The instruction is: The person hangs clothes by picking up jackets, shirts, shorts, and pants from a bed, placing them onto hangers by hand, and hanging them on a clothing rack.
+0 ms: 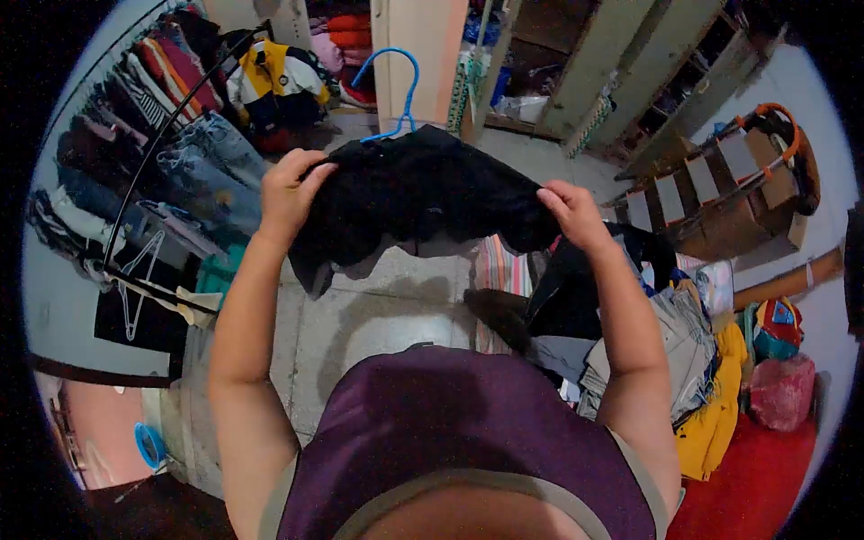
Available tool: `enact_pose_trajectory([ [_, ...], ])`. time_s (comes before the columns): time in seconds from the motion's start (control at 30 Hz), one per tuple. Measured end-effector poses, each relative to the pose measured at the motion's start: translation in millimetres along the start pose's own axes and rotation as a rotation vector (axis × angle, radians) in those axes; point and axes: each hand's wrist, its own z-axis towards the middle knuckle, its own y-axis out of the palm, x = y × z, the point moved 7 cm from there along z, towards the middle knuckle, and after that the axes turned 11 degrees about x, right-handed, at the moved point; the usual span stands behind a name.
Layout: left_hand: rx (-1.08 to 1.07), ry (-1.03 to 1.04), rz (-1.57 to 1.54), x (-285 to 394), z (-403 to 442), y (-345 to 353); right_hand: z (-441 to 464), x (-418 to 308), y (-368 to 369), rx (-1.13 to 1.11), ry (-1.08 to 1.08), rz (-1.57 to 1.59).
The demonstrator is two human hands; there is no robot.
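A black garment hangs spread out in front of me on a blue clothes hanger, whose hook sticks up above the cloth. My left hand pinches the garment near its left upper corner, thumb and fingers closed on the fabric. At the opposite upper corner my right hand grips the same cloth, its fingers partly behind it. Most of the hanger's body is hidden by the fabric. I cannot tell exactly what kind of garment it is.
Clothes hang on a rack to the left, with a white hanger below. Piled clothes and a yellow garment lie at the right. A ladder leans behind them. Open cupboards stand at the back.
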Motion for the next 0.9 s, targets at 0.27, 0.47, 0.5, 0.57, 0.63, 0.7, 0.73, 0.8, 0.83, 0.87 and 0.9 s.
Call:
enact_pose_trajectory([
  [0.27,0.073,0.069,0.142,-8,27,-76,56,-40,33,0.107,-0.200,-0.047],
  [0.47,0.074,0.037,0.181,-26,50,-110,79,-107,56,0.208,-0.412,0.085],
  [0.5,0.089,0.075,0.207,-26,54,-113,84,-117,67,0.126,-0.405,0.162],
  [0.57,0.108,0.141,0.187,-20,62,-114,80,-150,78,0.134,-0.536,0.149],
  [0.63,0.099,0.190,0.202,-17,70,-115,85,-167,93,0.079,-0.498,0.198],
  [0.7,0.137,0.281,0.237,-12,74,-112,98,-156,100,0.021,-0.401,0.141],
  [0.73,0.162,0.327,0.257,-12,75,-113,106,-151,102,-0.009,-0.359,0.108],
  [0.8,0.188,0.301,0.318,-25,75,-118,112,-153,99,0.036,-0.383,0.242],
  [0.83,0.257,0.330,0.385,-24,72,-122,117,-148,96,0.035,-0.356,0.238],
  [0.87,0.321,0.362,0.451,-21,69,-124,122,-142,93,0.037,-0.324,0.237],
  [0.9,0.373,0.263,0.441,-32,58,-128,126,-142,86,0.051,-0.318,0.315],
])
